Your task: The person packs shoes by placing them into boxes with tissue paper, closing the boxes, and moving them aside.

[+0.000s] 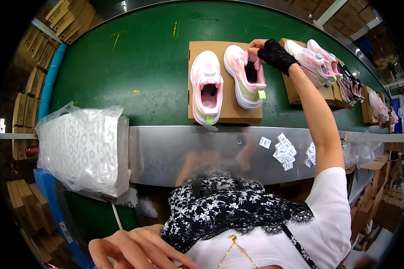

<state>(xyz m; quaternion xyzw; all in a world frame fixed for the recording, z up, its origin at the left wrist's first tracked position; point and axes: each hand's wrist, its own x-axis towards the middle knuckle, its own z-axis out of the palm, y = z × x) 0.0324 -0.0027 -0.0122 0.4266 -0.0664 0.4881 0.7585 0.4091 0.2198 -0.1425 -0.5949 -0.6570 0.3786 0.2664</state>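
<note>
Two white and pink sneakers with green heel tabs rest side by side on a brown cardboard box. My right hand [274,54], in a black lace fingerless glove, reaches over the far edge of the box. Its thumb and fingers pinch the right sneaker [243,85] at the tongue by the top of its opening. Standing apart on the same box [229,117], the left sneaker [206,94] is untouched. My left hand [137,249] is close to my body at the lower left, fingers loosely bent and apart, with nothing visible in them.
White sachets [284,152] lie on the metal ledge [202,139]. A plastic-wrapped stack of printed paper [83,148] stands at left. More boxed sneakers [312,62] line the green belt [143,67] to the right. A blue rail [60,219] runs along the lower left.
</note>
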